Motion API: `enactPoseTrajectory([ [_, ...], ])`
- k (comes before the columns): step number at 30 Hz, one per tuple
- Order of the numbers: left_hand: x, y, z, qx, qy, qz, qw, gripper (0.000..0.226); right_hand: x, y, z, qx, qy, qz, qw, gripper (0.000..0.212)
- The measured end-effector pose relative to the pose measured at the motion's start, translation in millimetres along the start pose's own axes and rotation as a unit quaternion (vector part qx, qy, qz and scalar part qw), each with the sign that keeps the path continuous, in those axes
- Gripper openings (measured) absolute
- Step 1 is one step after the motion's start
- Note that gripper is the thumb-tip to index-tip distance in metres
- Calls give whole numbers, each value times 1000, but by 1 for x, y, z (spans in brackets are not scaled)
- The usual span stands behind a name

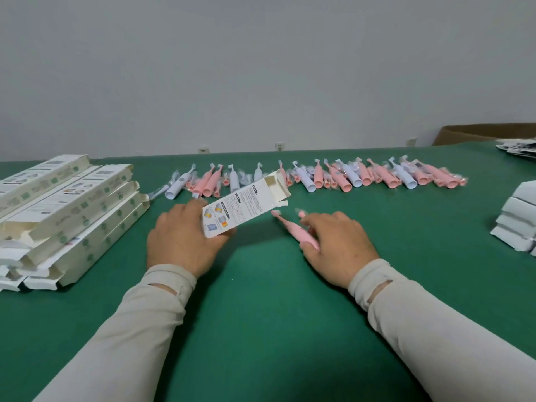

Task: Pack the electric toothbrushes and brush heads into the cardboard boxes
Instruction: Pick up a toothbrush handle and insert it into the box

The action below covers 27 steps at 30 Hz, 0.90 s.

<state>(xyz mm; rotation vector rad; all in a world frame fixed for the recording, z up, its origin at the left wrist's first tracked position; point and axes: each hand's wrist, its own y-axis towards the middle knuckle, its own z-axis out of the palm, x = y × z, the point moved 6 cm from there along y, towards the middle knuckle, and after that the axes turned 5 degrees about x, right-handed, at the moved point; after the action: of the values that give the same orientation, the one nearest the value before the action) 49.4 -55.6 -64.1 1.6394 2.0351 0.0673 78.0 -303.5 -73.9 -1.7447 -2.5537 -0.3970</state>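
1. Gripping the lower end of a printed carton (242,208), the left hand (182,239) holds it tilted, with its far end flaps open; nothing can be seen inside.
2. Right hand (336,248): fingers curled round one pink electric toothbrush (293,231), bristle end aimed at the carton's open mouth, just short of it.
3. Row of pink and white toothbrushes and bagged brush heads (319,177) across the green table (261,314); too crowded to count.
4. Stack of opened cartons (66,210) at far left, roughly six, flaps ajar.
5. Pile of white folded boxes (519,221) at right, about four showing.
6. Brown cardboard box (478,134) behind the table's far right corner.
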Motion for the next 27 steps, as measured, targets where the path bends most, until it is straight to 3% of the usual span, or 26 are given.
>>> enactPoseTrajectory([
  [4,1,-4,0,-15,10,2,1000,50,-2,12,4,8,-53,16,998,21],
  [11,2,1,2,-21,10,2,1000,50,-7,22,9,11,-132,19,991,47],
  [14,4,3,-1,-36,4,6,999,46,-17,22,-3,-43,-106,27,993,50],
  [17,7,3,-4,-43,12,1,999,43,-38,16,-30,-167,5,67,984,41],
  [20,4,2,-3,-38,33,17,999,47,-59,8,-50,-277,249,103,922,27],
  [23,-6,1,3,-28,63,35,997,56,-63,14,-39,-234,559,82,791,34],
  [25,-13,-2,6,-32,66,38,997,59,-60,13,-30,-202,636,81,740,34],
  [27,-20,-4,9,-36,62,42,997,60,-59,11,-24,-184,690,74,696,20],
])
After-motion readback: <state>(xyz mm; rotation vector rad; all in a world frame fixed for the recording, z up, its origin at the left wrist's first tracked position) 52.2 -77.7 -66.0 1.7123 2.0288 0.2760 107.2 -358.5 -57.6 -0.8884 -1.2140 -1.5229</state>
